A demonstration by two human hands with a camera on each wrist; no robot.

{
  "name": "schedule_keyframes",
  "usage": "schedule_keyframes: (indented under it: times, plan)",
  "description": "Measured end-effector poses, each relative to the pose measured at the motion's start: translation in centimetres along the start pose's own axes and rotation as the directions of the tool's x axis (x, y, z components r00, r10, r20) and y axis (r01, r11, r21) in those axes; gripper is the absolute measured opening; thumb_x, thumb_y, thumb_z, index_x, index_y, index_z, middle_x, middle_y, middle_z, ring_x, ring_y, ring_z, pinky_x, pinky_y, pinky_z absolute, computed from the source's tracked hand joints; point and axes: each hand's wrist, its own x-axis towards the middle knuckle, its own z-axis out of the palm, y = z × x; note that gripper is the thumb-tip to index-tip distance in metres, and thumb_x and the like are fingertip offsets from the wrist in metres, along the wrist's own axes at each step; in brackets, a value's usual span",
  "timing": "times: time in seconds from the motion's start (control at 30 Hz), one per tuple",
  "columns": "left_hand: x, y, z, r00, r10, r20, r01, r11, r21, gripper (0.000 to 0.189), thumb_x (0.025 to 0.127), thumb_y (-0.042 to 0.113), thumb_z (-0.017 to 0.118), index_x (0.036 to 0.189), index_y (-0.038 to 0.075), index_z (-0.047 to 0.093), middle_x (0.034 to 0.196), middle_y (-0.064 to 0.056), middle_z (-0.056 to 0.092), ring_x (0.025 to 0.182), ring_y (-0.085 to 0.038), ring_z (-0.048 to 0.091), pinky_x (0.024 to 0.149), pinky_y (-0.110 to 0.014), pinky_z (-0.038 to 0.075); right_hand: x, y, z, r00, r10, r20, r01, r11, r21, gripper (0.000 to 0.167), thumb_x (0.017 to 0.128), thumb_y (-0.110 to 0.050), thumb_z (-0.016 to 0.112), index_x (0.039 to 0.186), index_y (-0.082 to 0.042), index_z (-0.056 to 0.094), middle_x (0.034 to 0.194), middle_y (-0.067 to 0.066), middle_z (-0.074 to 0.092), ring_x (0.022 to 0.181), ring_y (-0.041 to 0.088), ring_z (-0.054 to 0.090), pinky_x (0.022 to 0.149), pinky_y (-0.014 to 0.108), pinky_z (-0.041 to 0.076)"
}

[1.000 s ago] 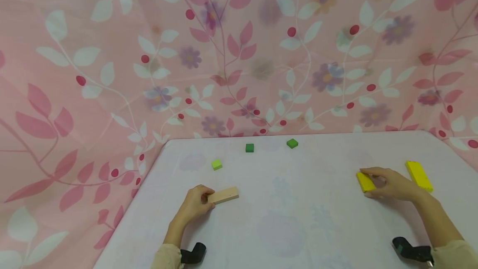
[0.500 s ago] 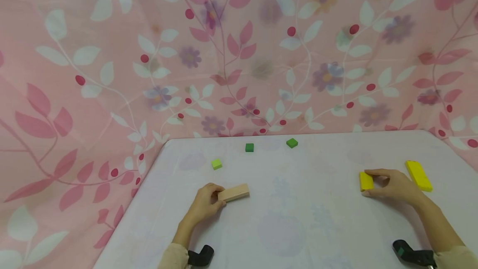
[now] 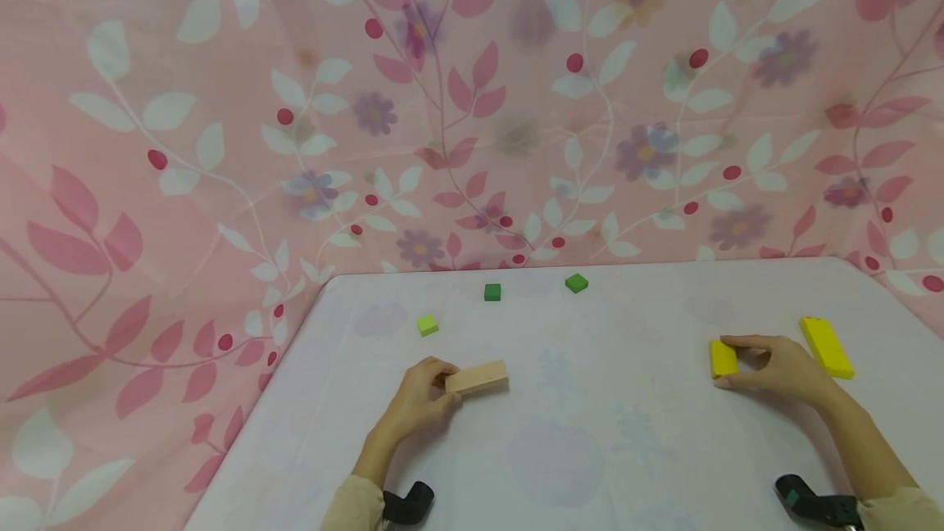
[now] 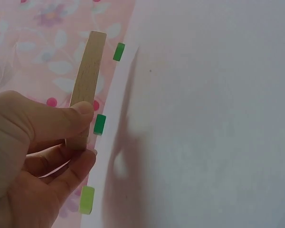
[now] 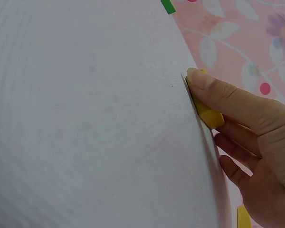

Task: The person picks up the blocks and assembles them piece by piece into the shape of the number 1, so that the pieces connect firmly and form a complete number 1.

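Sleeves [image 3: 354,505] in beige show at seven and five o'clock, each with a black wrist device [image 3: 409,505] beside it. Ahead of them, the left hand [image 3: 422,398] pinches one end of a wooden block [image 3: 478,378] between thumb and fingers; the block points toward two o'clock from that hand and, in the left wrist view, is raised off the white tabletop [image 3: 560,465]. The right hand [image 3: 780,365] grips a short yellow block [image 3: 723,359] by two opposite edges, thumb near and a finger far, at the hand's nine o'clock. A longer yellow block [image 3: 828,347] lies just beyond that hand at two o'clock. Farther back, from the left hand, sit a lime-green block [image 3: 428,324] at twelve, a dark green block [image 3: 492,292] at one and another green block [image 3: 577,283] at two. A pink floral curtain [image 3: 516,121] rises behind the tabletop's far edge.
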Motion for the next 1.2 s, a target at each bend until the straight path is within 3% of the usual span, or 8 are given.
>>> schedule_keyframes:
  times: [0.43, 0.87, 1.2]
  plan:
    - [0.8, 0.9, 0.6, 0.998, -0.038, 0.046, 0.038, 0.999, -0.006, 0.028, 0.073, -0.004, 0.074, 0.099, -0.007, 0.064, 0.091, -0.011, 0.061, 0.079, -0.022, 0.061, 0.072, -0.034, 0.052, -0.2, 0.0, 0.2, 0.995, 0.095, 0.011, -0.096, 0.995, 0.015, 0.076, 0.07, -0.043, 0.08, 0.125, 0.003, 0.057, 0.125, 0.032, 0.052, 0.117, 0.051, 0.042, 0.09, 0.063, 0.037]
    - [1.2, 1.5, 1.0, 0.996, -0.048, 0.08, 0.05, 0.999, -0.012, 0.028, 0.074, -0.002, 0.074, 0.1, -0.006, 0.064, 0.093, -0.011, 0.062, 0.081, -0.022, 0.062, 0.073, -0.031, 0.052, -0.2, -0.2, -0.1, 0.998, 0.064, 0.009, -0.064, 0.998, -0.004, 0.076, 0.069, -0.044, 0.08, 0.124, 0.004, 0.058, 0.123, 0.03, 0.055, 0.115, 0.051, 0.045, 0.09, 0.061, 0.039]
    - [1.6, 2.2, 1.3, 0.996, -0.008, 0.084, 0.008, 1.0, 0.007, 0.028, 0.074, 0.0, 0.075, 0.1, -0.005, 0.065, 0.091, -0.01, 0.062, 0.08, -0.021, 0.062, 0.073, -0.03, 0.051, -0.1, -0.1, -0.1, 0.998, 0.058, 0.006, -0.058, 0.998, 0.008, 0.073, 0.071, -0.042, 0.08, 0.124, 0.003, 0.058, 0.122, 0.03, 0.056, 0.115, 0.051, 0.045, 0.09, 0.06, 0.039]
